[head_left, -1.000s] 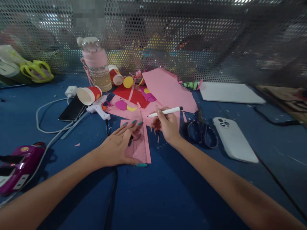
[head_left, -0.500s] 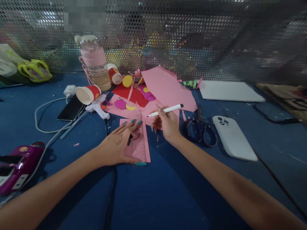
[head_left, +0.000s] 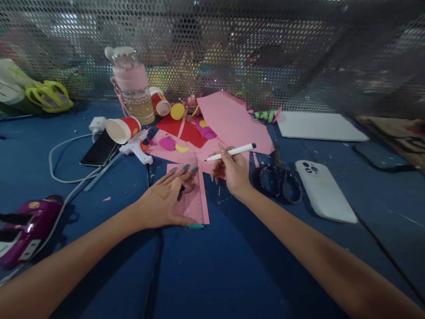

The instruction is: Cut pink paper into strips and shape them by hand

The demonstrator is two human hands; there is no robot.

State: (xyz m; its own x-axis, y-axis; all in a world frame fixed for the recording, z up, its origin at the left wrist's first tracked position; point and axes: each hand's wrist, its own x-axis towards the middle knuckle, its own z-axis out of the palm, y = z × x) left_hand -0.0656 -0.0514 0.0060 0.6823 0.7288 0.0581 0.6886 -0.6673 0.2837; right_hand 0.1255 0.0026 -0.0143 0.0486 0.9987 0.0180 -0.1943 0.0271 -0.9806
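Marker (head_left: 239,149) barely moved, in right fingers (head_left: 227,157), ruler (head_left: 193,201) under left fingers (head_left: 177,176)

Your left hand (head_left: 164,197): flat on a clear plastic ruler (head_left: 194,199) over a pink paper rectangle (head_left: 205,208)
Your right hand (head_left: 236,177): holds a slim white marker (head_left: 236,150)
Right of it: dark-blue-handled metal scissors (head_left: 282,180)

Right in front of me there's a ruler (head_left: 195,204) on a paper sheet (head_left: 205,213) under my left hand (head_left: 166,199), with the marker (head_left: 239,150) in my right hand (head_left: 234,175) just right of it and a paper pile (head_left: 237,124) behind. Scissors (head_left: 279,172) sit right of that hand, then a phone (head_left: 328,195) past them. Over on the left I've got the glue gun (head_left: 137,149), with the water bottle (head_left: 133,82) behind it, near the mesh panel (head_left: 282,66).
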